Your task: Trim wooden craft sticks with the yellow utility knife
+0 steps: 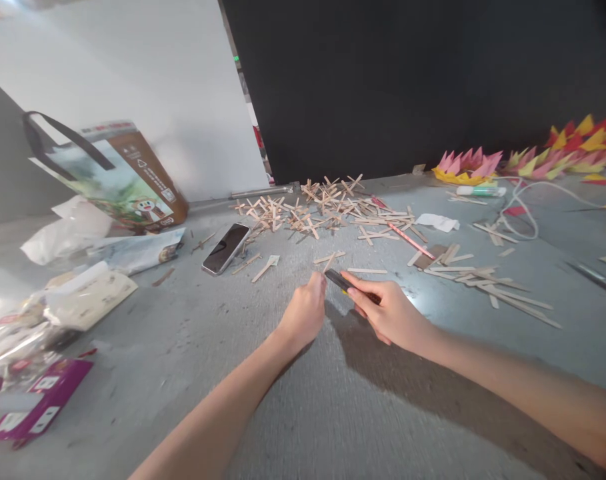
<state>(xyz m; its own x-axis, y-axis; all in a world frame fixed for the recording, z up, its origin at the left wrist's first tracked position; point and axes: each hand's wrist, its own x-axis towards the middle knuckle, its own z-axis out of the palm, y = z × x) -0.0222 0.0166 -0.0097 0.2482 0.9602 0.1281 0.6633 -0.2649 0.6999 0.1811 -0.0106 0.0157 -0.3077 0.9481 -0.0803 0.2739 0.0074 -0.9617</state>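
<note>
Nearby lie sticks (313,229), a phone (226,249); left fingers (316,285) pinch a stick (329,262), right fingers (369,285) a black tool (337,279).

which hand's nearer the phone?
Left. The left hand is below and right of the phone in view; the right hand is farther right, gripping a dark tool.

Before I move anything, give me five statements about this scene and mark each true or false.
1. The right hand holds a black tool. True.
2. The left hand is spread flat. False: its fingers are curled in.
3. The phone lies right of the stick pile. False: in this view it lies to the left.
4. The carrier bag is on the picture's left side. True.
5. The red patterned rod is in the left hand. False: it lies on the gray surface.
</note>
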